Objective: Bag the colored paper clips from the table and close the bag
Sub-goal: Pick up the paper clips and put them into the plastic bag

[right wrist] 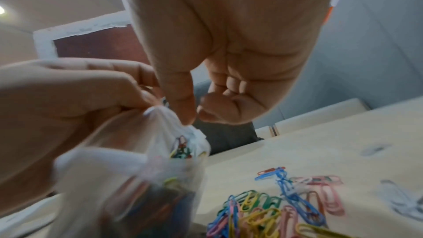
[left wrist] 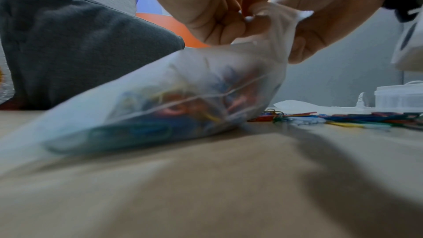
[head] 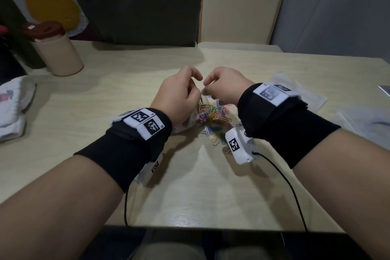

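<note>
**Clear plastic bag pinched at its mouth by both hands**

Clear plastic bag (left wrist: 174, 97), part-filled with colored paper clips, its bottom resting on the counter (head: 202, 186), its neck drawn upward. Left hand (head: 177, 95) has fingers curled, pinching the bag's top edge. Right hand (head: 223, 86) meets it from the opposite side; thumb and forefinger pinch the same gathered top, other fingers curled into the palm. Knuckles of the two hands nearly touch above the bag.

Loose paper clips (right wrist: 274, 211) lie in a tangled pile on the counter just below and beside the right hand, right of the bag: blue, yellow, green, pink, red. A few strays sit nearer the right wrist.

Spare clear bags (head: 299, 93) lie flat beyond the right wrist. Well off to the left hand's outer side: a cream canister (head: 61, 55) with red lid, and a folded white cloth (head: 14, 107). Bag interior is blurred in both wrist views.
</note>
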The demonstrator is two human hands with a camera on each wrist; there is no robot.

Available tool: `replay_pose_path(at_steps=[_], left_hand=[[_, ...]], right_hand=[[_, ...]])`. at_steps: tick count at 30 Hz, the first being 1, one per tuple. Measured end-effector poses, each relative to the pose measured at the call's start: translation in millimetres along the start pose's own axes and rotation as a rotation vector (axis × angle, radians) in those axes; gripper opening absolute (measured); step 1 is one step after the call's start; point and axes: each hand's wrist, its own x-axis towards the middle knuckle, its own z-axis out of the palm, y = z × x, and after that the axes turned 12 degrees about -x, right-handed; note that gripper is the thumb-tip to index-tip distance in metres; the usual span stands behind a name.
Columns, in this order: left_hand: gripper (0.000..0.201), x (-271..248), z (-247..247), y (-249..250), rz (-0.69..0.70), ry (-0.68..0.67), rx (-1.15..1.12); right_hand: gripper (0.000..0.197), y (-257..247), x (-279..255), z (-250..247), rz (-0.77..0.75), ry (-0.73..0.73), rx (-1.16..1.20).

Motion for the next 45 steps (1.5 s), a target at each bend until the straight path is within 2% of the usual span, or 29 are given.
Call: replay_pose_path(at_steps=[1, 3, 5, 7, 9, 12, 17, 19, 22, 26, 29, 32, 37, 40, 42, 45], left_hand=[[0.024, -0.2, -0.1, 0.0, -0.001, -0.002, 0.009], [0.024, -0.1, -0.6, -0.4, -0.007, -0.002, 0.023], [0.023, 0.0, -0.8, -0.8, -0.011, -0.001, 0.025], [0.024, 0.2, -0.9, -0.1, -0.009, -0.004, 0.024], [0.024, 0.5, -0.9, -0.5, -0.009, -0.002, 0.024], [0.024, 0.4, -1.0, -1.0, -0.003, 0.013, 0.033], [0.025, 1.1, -1.9, -1.2, 0.01, 0.052, 0.046], [0.024, 1.4, -2.0, -1.2, 0.009, 0.069, 0.054], [0.024, 1.4, -1.7, -1.5, 0.009, 0.082, 0.061], [0.025, 1.6, -1.7, -2.2, 0.008, 0.076, 0.047], [0.025, 0.6, -1.4, -2.1, 0.011, 0.065, 0.034], [0.025, -0.4, -1.7, -2.1, 0.006, 0.064, 0.021], [0.025, 0.2, -1.4, -1.7, 0.0, 0.063, 0.021], [0.024, 0.8, -1.3, -2.0, 0.001, 0.073, 0.034], [0.024, 1.5, -1.3, -2.3, 0.007, 0.081, 0.04], [0.024, 1.0, -1.3, -1.4, 0.006, 0.09, 0.054]], right_hand=[[0.007, 1.5, 4.1, -0.9, 0.022, -0.016, 0.021], [0.014, 7.3, 14.6, 0.7, 0.064, -0.028, -0.062], [0.026, 14.2, 23.6, 4.7, 0.071, -0.031, -0.349], [0.036, 17.6, 25.8, 12.2, 0.037, -0.084, -0.572], [0.043, 18.5, 26.7, 20.1, -0.044, -0.183, -0.67], [0.031, 14.2, 24.1, 27.5, -0.174, -0.253, -0.785], [0.027, 16.3, 9.9, 24.4, -0.247, -0.282, -0.755], [0.037, 21.9, 3.0, 22.0, -0.244, -0.281, -0.7], [0.052, 27.4, -4.5, 22.9, -0.263, -0.263, -0.794], [0.032, 28.4, -10.2, 23.0, -0.272, -0.189, -0.815], [0.025, 30.5, -12.2, 21.6, -0.236, -0.155, -0.81], [0.022, 32.9, -11.8, 19.1, -0.165, -0.144, -0.739], [0.017, 36.9, -9.1, 9.3, -0.021, -0.103, -0.431], [0.003, 34.4, -8.7, -1.3, 0.06, -0.072, -0.096], [0.014, 29.6, -8.5, -8.4, 0.099, -0.057, 0.173], [0.014, 18.1, -12.8, -11.1, 0.055, -0.11, 0.44]])
